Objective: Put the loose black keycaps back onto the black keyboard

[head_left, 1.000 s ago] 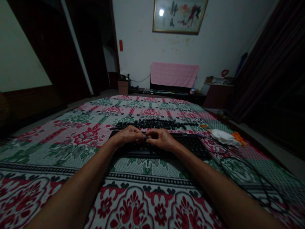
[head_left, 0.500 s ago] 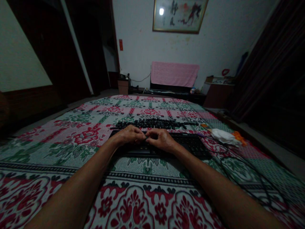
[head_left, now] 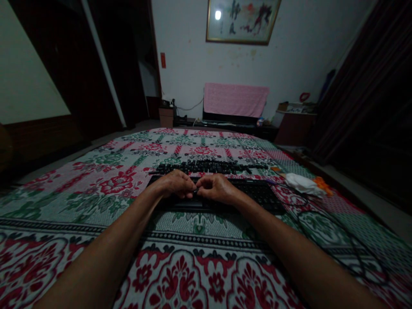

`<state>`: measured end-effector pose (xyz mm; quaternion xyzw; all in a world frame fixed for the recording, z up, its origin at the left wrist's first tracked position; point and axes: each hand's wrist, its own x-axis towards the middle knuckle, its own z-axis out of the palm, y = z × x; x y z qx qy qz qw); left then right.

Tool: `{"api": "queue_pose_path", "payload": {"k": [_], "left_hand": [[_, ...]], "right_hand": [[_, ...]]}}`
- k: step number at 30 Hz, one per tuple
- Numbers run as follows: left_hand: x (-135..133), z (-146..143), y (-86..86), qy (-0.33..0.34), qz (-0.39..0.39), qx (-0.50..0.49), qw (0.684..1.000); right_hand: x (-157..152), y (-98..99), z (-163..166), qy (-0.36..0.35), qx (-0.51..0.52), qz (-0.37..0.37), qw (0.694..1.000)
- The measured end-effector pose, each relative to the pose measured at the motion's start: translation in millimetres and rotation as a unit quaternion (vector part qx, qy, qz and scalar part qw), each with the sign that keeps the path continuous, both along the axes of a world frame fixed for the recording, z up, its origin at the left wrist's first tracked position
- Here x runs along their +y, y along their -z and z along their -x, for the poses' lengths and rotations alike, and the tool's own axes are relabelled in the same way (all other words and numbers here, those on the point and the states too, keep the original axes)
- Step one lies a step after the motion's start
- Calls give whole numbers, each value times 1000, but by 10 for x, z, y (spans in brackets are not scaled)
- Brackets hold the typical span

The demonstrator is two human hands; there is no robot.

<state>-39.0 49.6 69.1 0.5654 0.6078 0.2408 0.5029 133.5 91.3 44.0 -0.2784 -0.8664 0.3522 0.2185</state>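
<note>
A black keyboard (head_left: 257, 194) lies on a floral bedspread (head_left: 80, 201) in front of me. My left hand (head_left: 174, 183) and my right hand (head_left: 217, 188) rest on its left half, fingers curled and pinched together where the two hands meet. What the fingertips grip is too small and dark to name. Just beyond the keyboard, several loose black keycaps (head_left: 209, 166) are laid out in rows on the bedspread.
The keyboard's black cable (head_left: 334, 240) loops over the bedspread at right. A crumpled white cloth (head_left: 301, 183) and an orange thing (head_left: 322, 185) lie near the bed's right edge. A low cabinet with a pink cloth (head_left: 235, 100) stands against the far wall.
Both hands have stayed on the keyboard with only slight finger movement; the pinch point has shifted a little nearer to me.
</note>
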Motion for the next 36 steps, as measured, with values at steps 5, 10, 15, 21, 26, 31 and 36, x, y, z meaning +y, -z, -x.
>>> {"api": "queue_pose_path", "payload": {"k": [5, 10, 15, 21, 26, 31, 36], "left_hand": [[-24, -4, 1, 15, -4, -15, 1000], [-20, -11, 11, 45, 2, -9, 999], [-19, -28, 17, 62, -13, 21, 998], [-9, -75, 23, 75, -42, 108, 990], [-4, -62, 36, 81, -19, 129, 988], [-23, -55, 15, 106, 7, 101, 989], [-23, -74, 23, 95, 10, 102, 990]], "right_hand": [[-57, -58, -24, 12, -38, -39, 998], [-72, -59, -41, 7, -68, -16, 998], [-59, -88, -59, -17, -89, 37, 995], [-59, -116, -69, -17, -96, 74, 992], [-59, -92, -37, 13, -95, 97, 991], [-57, -109, -28, 23, -101, 108, 989], [-25, -132, -68, -11, -106, 108, 988]]}}
